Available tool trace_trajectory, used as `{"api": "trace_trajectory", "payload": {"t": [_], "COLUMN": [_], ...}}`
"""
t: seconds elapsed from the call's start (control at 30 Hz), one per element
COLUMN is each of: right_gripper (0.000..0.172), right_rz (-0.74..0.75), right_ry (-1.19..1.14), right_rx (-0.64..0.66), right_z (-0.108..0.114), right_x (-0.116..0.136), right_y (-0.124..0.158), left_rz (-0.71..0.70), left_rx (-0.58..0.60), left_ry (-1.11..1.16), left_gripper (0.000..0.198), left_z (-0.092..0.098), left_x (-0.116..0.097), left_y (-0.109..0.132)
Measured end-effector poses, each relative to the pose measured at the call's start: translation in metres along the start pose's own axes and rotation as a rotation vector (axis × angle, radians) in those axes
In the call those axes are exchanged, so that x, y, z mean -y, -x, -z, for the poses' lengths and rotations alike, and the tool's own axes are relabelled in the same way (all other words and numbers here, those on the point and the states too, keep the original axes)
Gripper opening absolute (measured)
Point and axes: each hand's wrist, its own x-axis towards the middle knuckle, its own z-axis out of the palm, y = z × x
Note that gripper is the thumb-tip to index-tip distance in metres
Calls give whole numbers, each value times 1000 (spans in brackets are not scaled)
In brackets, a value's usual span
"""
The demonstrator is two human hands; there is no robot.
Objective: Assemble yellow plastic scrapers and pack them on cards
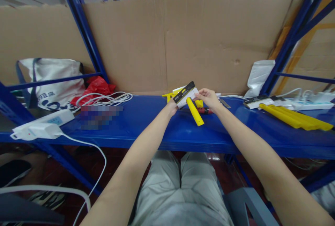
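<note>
Above the blue shelf, I hold what looks like a scraper with a yellow handle (195, 111); a black-and-white card sleeve (184, 95) covers its head. The handle slants down toward me. My left hand (172, 108) is closed on the left end of the sleeve, its fingers partly hidden behind the card. At the right end, my right hand (207, 98) pinches the card's edge between thumb and fingers. Behind and below lie more yellow pieces (167, 96) and a red and black tool (205, 110), both partly covered. A flat metal piece (225, 104) rests beside my right wrist.
Several yellow-handled scrapers (295, 116) in card sleeves lie at the right, by a white power strip (312, 104). Left are another power strip (42, 124), coiled white cable (110, 98), a red bag (95, 86) and a cloth bag (52, 79). Cardboard (204, 44) walls the back.
</note>
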Motion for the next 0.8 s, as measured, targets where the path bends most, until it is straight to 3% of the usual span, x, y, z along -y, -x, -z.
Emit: {"api": "trace_trajectory", "payload": {"t": [0.1,0.3,0.57,0.7,0.8], "right_gripper": [37,36,25,22,21], "right_rz": [1,4,-46,-79,-91], "right_ry": [9,-30,-86,-76,-64], "right_rx": [-35,-97,-159,-222,-247], "right_z": [0,3,-4,-5,-5], "right_x": [0,0,2,4,4], "right_y": [0,-2,0,0,0], "left_rz": [-10,37,-82,-118,-149], "left_rx": [89,35,109,-14,-147], "left_ry": [-118,-172,59,122,122], "left_gripper": [9,19,49,47,32], "left_z": [1,3,5,7,8], "left_x": [0,-1,-8,-8,-8], "left_y": [0,-1,-3,-7,-9]}}
